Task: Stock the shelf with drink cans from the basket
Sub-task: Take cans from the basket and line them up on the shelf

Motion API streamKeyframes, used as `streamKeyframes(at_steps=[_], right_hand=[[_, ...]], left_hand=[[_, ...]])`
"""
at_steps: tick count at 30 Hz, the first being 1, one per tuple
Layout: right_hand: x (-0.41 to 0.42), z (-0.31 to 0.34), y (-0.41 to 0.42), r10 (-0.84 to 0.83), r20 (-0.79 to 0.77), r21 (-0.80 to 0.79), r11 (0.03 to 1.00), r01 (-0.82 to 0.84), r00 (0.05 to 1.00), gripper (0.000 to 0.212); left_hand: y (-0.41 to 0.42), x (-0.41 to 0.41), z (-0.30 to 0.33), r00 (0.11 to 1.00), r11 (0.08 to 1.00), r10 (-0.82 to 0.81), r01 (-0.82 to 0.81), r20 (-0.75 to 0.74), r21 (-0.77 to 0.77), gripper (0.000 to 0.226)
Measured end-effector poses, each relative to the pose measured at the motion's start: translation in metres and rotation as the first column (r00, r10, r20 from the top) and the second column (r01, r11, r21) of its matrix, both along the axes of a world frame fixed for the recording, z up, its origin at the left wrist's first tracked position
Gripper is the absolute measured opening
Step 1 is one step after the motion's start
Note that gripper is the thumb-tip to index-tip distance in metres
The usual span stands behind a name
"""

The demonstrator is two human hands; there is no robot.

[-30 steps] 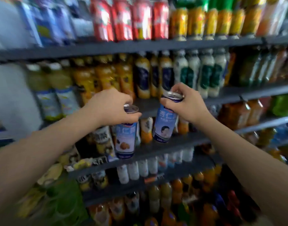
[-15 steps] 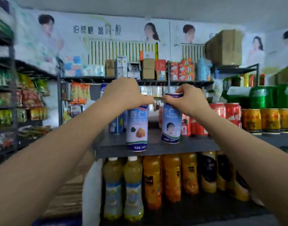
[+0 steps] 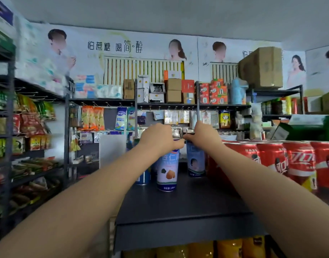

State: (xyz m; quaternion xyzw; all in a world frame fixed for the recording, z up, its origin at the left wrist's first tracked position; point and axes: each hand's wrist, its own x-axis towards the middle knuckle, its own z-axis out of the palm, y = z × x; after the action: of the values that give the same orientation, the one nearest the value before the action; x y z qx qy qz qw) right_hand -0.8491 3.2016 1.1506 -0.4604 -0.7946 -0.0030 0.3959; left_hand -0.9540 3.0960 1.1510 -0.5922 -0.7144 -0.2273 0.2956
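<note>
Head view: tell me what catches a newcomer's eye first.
Two bare arms reach up the middle, the left hand and right hand each gripping the top of a pale blue can on the dark top shelf. To the right stands a row of red cans.

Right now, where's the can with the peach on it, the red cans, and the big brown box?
peach can [image 3: 167,174], head view, label front.
red cans [image 3: 301,162], head view, one can's side.
brown box [image 3: 262,67], head view, front face.
</note>
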Motion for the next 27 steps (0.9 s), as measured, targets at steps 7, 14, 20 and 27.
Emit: streamKeyframes(at_steps=[7,14,20,27], right_hand=[[-0.027,-0.006,0.035,-0.021,0.072,-0.122,0.992,0.030,0.997,0.049],[-0.040,-0.017,0.047,-0.010,0.126,-0.158,0.987,0.030,0.992,0.062],[-0.046,-0.027,0.052,-0.025,0.210,-0.103,0.994,0.047,0.977,0.057],[-0.047,-0.029,0.058,-0.020,0.182,-0.094,0.995,0.038,0.983,0.053]], left_hand=[[0.026,-0.009,-0.002,0.997,0.995,0.038,-0.044,-0.061,-0.093,0.061],[0.019,-0.019,-0.031,0.934,0.989,0.059,-0.104,-0.351,-0.109,0.090],[0.032,-0.026,-0.031,0.912,0.977,0.141,-0.191,-0.384,-0.094,0.085],[0.045,-0.039,-0.031,0.881,0.971,0.170,-0.227,-0.442,-0.078,0.084]])
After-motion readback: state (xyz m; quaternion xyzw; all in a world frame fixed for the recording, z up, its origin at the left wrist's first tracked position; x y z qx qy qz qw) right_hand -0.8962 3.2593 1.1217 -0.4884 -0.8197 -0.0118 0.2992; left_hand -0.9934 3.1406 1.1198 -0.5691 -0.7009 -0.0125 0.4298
